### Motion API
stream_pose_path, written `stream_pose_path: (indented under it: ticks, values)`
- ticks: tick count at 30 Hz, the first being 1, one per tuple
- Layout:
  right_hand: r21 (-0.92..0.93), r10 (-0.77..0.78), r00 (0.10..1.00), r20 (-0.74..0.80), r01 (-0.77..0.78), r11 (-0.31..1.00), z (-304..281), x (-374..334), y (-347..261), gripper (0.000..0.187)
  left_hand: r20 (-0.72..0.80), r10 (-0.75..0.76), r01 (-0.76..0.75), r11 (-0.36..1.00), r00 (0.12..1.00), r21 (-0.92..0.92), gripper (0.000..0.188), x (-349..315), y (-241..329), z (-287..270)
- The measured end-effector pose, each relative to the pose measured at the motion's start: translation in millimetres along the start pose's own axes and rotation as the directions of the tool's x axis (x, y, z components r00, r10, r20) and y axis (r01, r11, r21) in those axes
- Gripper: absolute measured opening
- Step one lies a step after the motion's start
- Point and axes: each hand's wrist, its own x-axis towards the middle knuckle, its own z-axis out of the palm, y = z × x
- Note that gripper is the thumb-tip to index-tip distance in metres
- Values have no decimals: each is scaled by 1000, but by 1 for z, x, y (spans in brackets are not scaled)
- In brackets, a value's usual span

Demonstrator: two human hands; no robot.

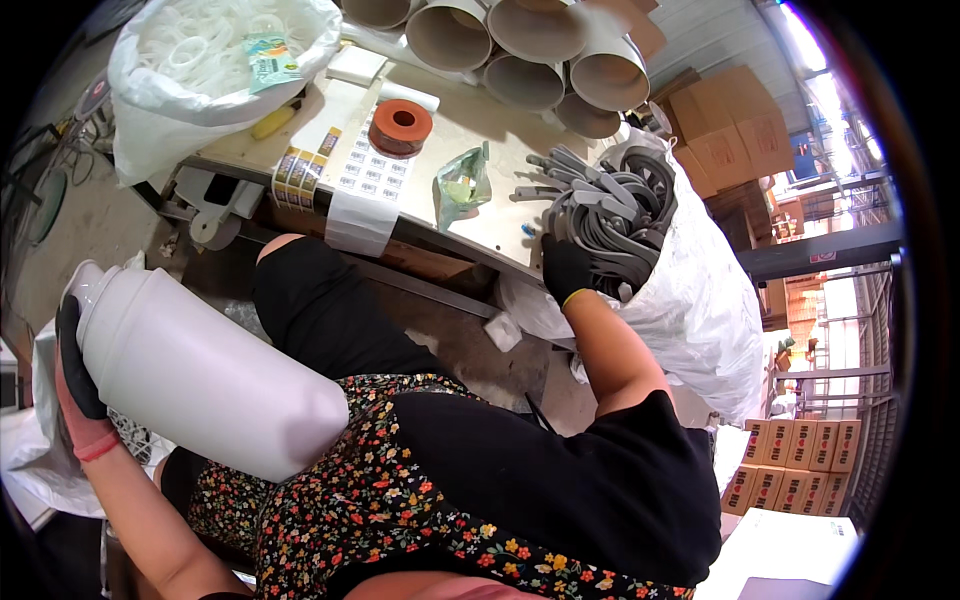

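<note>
A large pale plastic canister lies tilted across my lap, its narrower stepped end to the left. My left hand, in a dark and pinkish glove, is closed around that stepped end. On the right, my right hand wears a black glove and reaches to the edge of a heap of grey plastic straps. Its fingers look closed on a strap, though they are partly hidden among the pieces. The straps spill from a white sack onto the table.
The worktable holds a brown tape roll, label sheets, a green plastic packet and several stacked grey tubes. A sack of translucent rings stands at the far left. Cardboard boxes are stacked at right.
</note>
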Motion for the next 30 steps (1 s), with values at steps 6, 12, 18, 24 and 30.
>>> stream_pose_path:
  ticks: [6, 12, 18, 24, 30]
  values:
    - [-308, -122, 992, 40, 128, 943, 21, 23, -6, 32, -181, 197, -119, 921, 964, 370, 47, -34, -17, -38]
    - [-640, -219, 975, 44, 196, 743, 22, -7, -2, 39, -248, -216, 32, 810, 944, -586, 41, -41, 2, -24]
    - [520, 536, 836, -118, -408, 751, -255, 54, 77, 27, -471, -16, -138, 947, 882, -291, 47, -85, -2, -47]
    - [988, 314, 949, 25, 25, -155, -336, 78, 49, 41, -700, 153, -171, 984, 698, 44, 48, -133, 1, -58]
    - [687, -122, 992, -16, -77, -723, -298, 122, -104, 40, -717, 149, -63, 987, 681, 145, 43, -178, 17, -24]
